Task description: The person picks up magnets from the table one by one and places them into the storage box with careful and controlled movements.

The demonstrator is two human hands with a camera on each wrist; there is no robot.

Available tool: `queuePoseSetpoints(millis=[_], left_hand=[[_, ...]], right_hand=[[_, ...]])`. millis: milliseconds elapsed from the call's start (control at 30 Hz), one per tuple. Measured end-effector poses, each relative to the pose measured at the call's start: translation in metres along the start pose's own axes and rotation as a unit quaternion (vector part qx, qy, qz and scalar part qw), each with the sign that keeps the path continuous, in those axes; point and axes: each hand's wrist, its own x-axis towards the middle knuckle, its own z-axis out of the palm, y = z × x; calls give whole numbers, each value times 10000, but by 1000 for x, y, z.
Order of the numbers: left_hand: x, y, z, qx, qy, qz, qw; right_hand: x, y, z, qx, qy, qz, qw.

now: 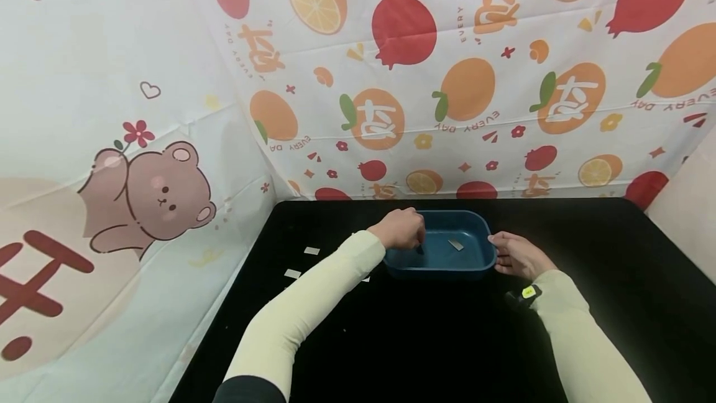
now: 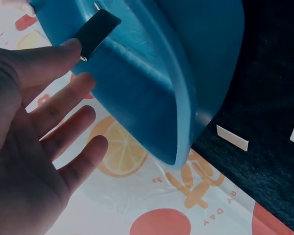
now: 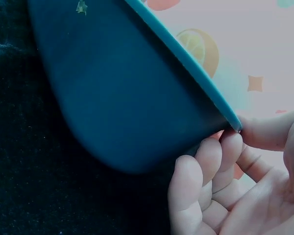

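Observation:
A blue plastic basin [image 1: 447,269] stands on the black table, its long side facing me. Over its left part, my left hand [image 1: 399,229] pinches a small dark rectangular piece [image 2: 99,33] by one end, while its other fingers spread loosely. The index finger is hidden behind the thumb in the left wrist view. A similar flat piece [image 1: 455,245], greyish here, lies on the basin's floor. At the basin's right end, my right hand [image 1: 520,255] grips the rim [image 3: 206,88] between thumb and curled fingers.
Several small whitish rectangular pieces lie on the black table [image 1: 436,341] left of the basin, among them one piece [image 1: 311,250] farther back and another piece [image 1: 292,273] nearer. A fruit-print cloth [image 1: 414,92] hangs behind the table, and a bear-print cloth [image 1: 168,198] hangs at left.

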Motion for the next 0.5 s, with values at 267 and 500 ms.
queuePoseSetpoints(millis=[267, 500], left_hand=[[0, -3, -2, -136, 337, 151, 9992], [-5, -12, -6, -200, 547, 45, 9983]], right_hand=[[0, -2, 2, -110, -8, -74, 9999], [-1, -2, 0, -104, 20, -74, 9999]])
